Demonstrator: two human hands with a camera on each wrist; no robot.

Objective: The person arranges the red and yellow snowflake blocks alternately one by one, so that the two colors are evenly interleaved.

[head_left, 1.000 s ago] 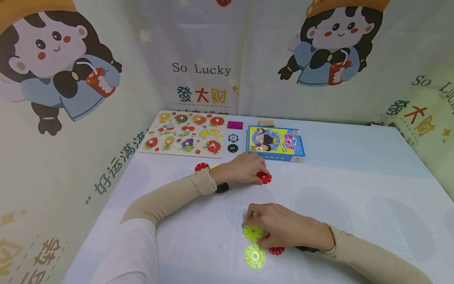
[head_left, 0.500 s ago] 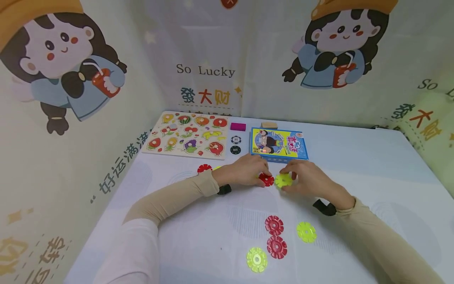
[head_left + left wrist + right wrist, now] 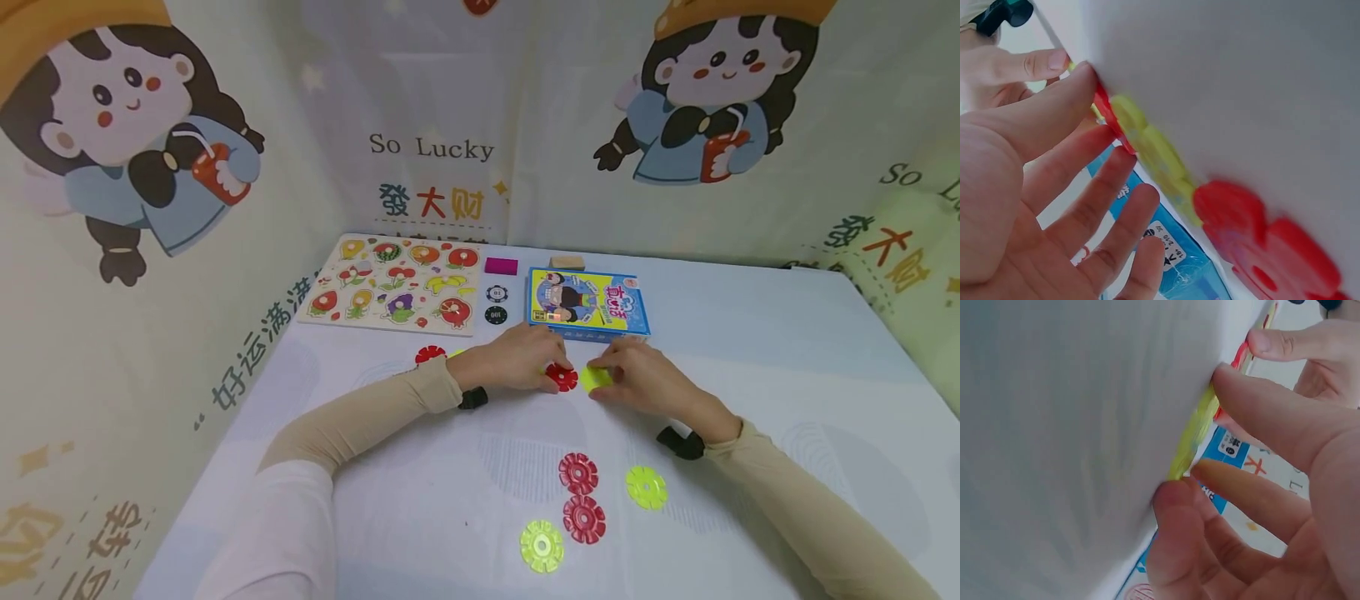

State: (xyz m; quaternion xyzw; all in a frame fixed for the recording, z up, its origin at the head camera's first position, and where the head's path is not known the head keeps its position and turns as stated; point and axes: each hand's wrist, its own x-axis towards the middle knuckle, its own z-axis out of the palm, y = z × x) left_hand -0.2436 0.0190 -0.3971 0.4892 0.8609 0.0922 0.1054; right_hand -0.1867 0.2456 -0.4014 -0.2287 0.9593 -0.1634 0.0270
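Red plastic sits in our left hand (image 3: pixel 517 358): we pinch the round notched red disc (image 3: pixel 564 379) at its edges with the thumb and a finger, while the other fingers spread out. Our right hand (image 3: pixel 648 379) holds a yellow disc (image 3: pixel 596 379) by its edges, just to the right of the red one, and we cannot tell if the two touch. On the other side of the red disc, a second yellow disc (image 3: pixel 1157 153) lies against it, and then comes an end red disc (image 3: pixel 431 355), so all four make a row on the white worktop (image 3: pixel 420 517). Nearer to us we see two loose red discs (image 3: pixel 578 473), one right below the other, with one loose yellow disc (image 3: pixel 647 487) to their right and a lower yellow disc (image 3: pixel 542 547) to their left. Just behind our hands is a blue and yellow box (image 3: pixel 588 302), with a wooden block (image 3: pixel 567 262) behind it. Left of the box we see two round chips (image 3: pixel 497 315), a purple block (image 3: pixel 501 266) and a fruit board (image 3: pixel 390 285). Farther back hangs a cloth wall (image 3: pixel 555 150) with cartoon people on it.
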